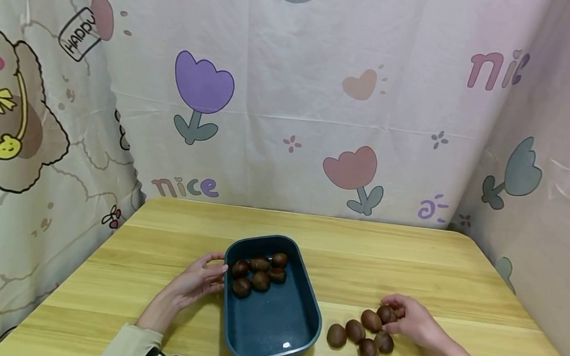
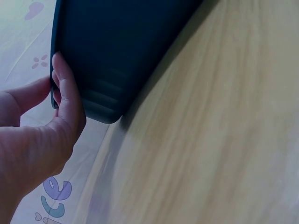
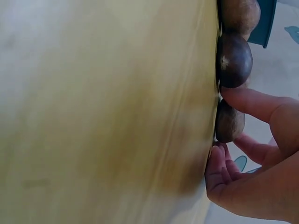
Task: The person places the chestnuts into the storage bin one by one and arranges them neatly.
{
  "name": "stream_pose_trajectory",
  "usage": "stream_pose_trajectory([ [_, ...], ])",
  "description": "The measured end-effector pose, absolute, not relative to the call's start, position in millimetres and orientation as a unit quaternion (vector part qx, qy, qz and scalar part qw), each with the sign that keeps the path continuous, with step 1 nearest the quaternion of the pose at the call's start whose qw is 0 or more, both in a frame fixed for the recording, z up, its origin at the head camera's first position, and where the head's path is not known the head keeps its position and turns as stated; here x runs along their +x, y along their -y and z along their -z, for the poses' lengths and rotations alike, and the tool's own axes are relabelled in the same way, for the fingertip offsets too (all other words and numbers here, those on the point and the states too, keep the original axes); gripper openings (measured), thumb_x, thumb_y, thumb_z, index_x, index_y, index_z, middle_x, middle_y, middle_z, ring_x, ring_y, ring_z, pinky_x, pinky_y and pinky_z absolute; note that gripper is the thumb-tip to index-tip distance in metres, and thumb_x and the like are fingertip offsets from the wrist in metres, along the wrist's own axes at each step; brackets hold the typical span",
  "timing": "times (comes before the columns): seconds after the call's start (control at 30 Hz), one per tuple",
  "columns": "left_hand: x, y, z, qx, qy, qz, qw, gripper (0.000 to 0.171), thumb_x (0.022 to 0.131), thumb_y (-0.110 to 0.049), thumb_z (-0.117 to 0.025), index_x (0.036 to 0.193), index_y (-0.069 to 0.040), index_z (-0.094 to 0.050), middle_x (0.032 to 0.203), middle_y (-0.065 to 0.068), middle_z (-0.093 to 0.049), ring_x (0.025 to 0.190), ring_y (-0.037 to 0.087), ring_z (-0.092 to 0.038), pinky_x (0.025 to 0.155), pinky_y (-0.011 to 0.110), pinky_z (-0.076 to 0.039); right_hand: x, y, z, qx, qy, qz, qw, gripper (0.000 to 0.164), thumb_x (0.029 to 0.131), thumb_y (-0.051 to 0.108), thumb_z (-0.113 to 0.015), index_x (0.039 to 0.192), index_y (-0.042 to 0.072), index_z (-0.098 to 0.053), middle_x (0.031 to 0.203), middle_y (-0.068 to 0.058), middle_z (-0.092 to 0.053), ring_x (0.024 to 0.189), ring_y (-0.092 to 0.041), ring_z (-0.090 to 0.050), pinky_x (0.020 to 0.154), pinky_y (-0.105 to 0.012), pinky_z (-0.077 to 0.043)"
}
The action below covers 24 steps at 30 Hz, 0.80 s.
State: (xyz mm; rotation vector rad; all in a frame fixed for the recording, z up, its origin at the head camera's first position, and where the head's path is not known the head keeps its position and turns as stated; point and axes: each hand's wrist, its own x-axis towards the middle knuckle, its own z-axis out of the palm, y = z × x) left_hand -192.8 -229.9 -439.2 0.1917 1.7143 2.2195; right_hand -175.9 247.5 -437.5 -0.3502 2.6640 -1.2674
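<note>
Several loose brown nuts (image 1: 355, 331): clustered on the wooden table (image 1: 202, 222), between the blue bin (image 1: 274, 331) and the right hand (image 1: 414, 319), well apart from the left hand (image 1: 195, 282).
Right hand: thumb and fingers curled about the held nut (image 3: 230, 122), at the far right edge of the cluster.
Left hand: fingers fairly straight, touching the bin's left wall and rim.
Blue bin: between the hands, just beside the cluster.
Nuts inside (image 1: 260, 281): six visible, bunched at the far end.
Hands: well apart.
</note>
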Motion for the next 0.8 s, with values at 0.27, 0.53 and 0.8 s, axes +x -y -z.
stream_pose_trajectory([
  [0.27, -192, 229, 439, 0.067, -0.601, -0.779, 0.167, 0.035, 0.099, -0.005, -0.051, 0.125, 0.0, -0.029, 0.095, 0.003, -0.06, 0.085, 0.014, -0.059, 0.078, 0.03, -0.051, -176, -244, 435, -0.069, -0.916, 0.39, 0.069, 0.049, 0.067, 0.001, -0.082, 0.111, -0.006, -0.061, 0.085, -0.004, -0.06, 0.078, -0.018, -0.054, 0.067, -0.031, -0.046],
  [0.53, -191, 228, 437, 0.06, -0.602, -0.779, 0.166, 0.037, 0.099, -0.005, -0.051, 0.127, 0.001, -0.026, 0.092, 0.002, -0.059, 0.081, 0.012, -0.059, 0.076, 0.029, -0.052, -181, -244, 426, -0.054, -0.913, 0.399, 0.068, 0.048, 0.073, 0.01, -0.082, 0.111, -0.008, -0.059, 0.099, -0.009, -0.064, 0.09, -0.025, -0.061, 0.073, -0.036, -0.051],
  [0.8, -192, 228, 438, 0.06, -0.602, -0.779, 0.164, 0.035, 0.099, -0.004, -0.05, 0.125, 0.001, -0.027, 0.092, 0.002, -0.059, 0.082, 0.012, -0.059, 0.077, 0.029, -0.051, -184, -232, 414, -0.108, -0.878, 0.457, 0.086, 0.046, 0.078, 0.01, -0.078, 0.112, -0.011, -0.058, 0.101, -0.012, -0.066, 0.089, -0.025, -0.063, 0.071, -0.032, -0.053],
])
